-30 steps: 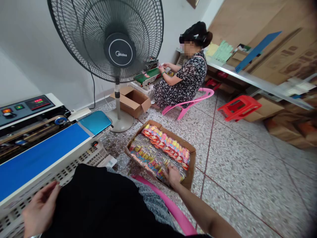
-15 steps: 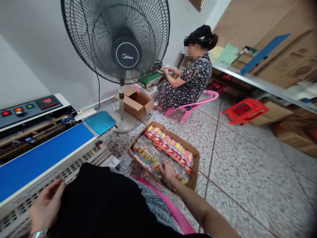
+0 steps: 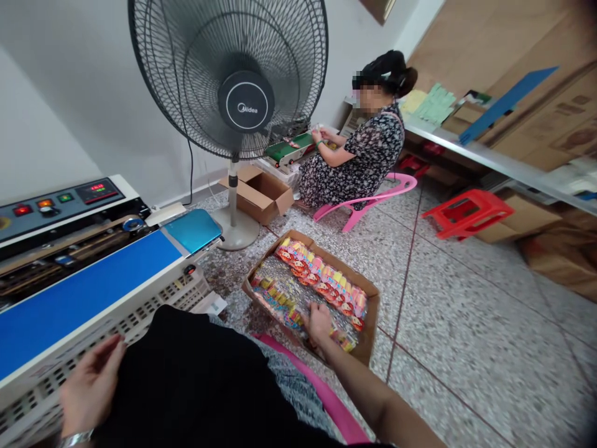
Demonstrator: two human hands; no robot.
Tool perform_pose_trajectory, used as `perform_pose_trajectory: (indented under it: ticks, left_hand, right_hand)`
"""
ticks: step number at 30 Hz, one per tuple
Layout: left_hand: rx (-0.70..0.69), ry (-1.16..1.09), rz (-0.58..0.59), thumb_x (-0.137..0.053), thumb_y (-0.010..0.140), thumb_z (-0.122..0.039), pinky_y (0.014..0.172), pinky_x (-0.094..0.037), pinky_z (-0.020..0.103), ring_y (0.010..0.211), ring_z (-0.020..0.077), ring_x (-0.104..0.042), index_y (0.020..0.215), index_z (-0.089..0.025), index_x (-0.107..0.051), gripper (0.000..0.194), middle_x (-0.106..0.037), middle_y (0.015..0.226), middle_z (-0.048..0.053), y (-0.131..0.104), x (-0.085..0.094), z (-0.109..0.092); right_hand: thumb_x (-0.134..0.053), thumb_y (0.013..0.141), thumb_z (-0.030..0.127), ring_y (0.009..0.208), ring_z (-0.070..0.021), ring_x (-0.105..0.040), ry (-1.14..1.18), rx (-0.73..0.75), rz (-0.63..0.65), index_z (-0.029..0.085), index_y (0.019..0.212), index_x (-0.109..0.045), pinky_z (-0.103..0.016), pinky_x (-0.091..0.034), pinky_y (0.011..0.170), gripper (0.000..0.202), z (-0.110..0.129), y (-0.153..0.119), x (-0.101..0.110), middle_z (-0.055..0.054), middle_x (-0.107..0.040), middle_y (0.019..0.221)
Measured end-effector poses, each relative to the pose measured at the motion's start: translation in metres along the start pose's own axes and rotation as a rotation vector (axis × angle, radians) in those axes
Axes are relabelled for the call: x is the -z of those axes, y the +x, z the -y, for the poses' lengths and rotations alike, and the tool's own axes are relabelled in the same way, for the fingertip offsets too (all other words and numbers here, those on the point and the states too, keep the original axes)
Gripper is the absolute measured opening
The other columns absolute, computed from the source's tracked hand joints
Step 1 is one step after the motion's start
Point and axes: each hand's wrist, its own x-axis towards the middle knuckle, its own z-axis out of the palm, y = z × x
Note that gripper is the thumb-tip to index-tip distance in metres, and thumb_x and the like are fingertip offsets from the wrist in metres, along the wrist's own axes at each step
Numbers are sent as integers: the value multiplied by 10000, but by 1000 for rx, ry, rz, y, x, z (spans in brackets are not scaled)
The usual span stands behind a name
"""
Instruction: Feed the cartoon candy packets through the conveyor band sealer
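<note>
My right hand [image 3: 319,323] reaches down into a shallow cardboard box [image 3: 373,317] on the floor. Its fingers are curled closed among the nearer row of small, colourful, shiny packets [image 3: 280,300]; whatever they grip is hidden. Along the far side of the same box runs a second row of packets with red and pink cartoon figures [image 3: 321,283]. My left hand [image 3: 96,382] is beside my lap, in front of the white perforated side of a belt machine [image 3: 93,280]. Its fingers are loosely bent with the thumb apart, and nothing shows in them.
A blue phone-like slab [image 3: 194,230] lies at the belt's end. Beyond stand a floor fan [image 3: 246,102] and an open carton [image 3: 263,193]. A co-worker [image 3: 357,149] sits on a pink chair [image 3: 364,202] at a green belt [image 3: 289,148]. To the right is a red stool [image 3: 469,211].
The view has shifted slightly. My right hand stays low in the box with its fingers more curled, and my left hand has barely moved. The co-worker's hands have shifted; a packet now lies on the green belt.
</note>
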Motion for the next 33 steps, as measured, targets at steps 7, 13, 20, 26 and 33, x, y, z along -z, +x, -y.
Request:
perform_pose_trajectory:
  ticks: [7,13,20,26,33]
  left_hand:
    - [21,-54,-8,-590,558,-419,917,-401,375,1001,261,-588,934,-191,-629,441,-691,973,55,-1,0,-2]
    - [13,-112,21,-627,571,-384,936,-392,398,1004,266,-583,865,-229,-621,333,-695,834,-9,-1,1,-2]
    - [-27,-105,27,-603,617,-384,923,-401,432,1022,306,-568,905,-162,-610,364,-675,904,97,-9,2,-11]
    - [-51,-38,50,-572,656,-447,926,-398,432,1045,315,-554,1032,-142,-586,484,-642,1039,138,-8,4,-7]
    - [-61,-85,26,-601,625,-435,925,-403,418,1019,303,-572,981,-133,-608,466,-660,1009,128,-5,0,-9]
  right_hand:
    - [-528,776,299,904,-198,-559,225,150,55,171,1007,-471,-267,-398,775,269,-1,-2,-6,-83,-586,974]
    - [-501,785,454,948,-271,-573,207,106,63,168,1090,-407,-319,-410,712,428,6,0,-4,-162,-563,1061]
    - [-552,771,418,815,-248,-614,121,63,149,195,1034,-466,-309,-403,661,355,9,9,-4,-101,-622,880]
    - [-545,779,434,831,-241,-617,95,119,188,135,1337,-240,-289,-400,682,703,-13,20,19,-126,-642,905]
    - [-594,732,386,880,-223,-586,136,349,201,179,1151,-513,-284,-397,746,474,-41,30,80,-84,-627,1005]
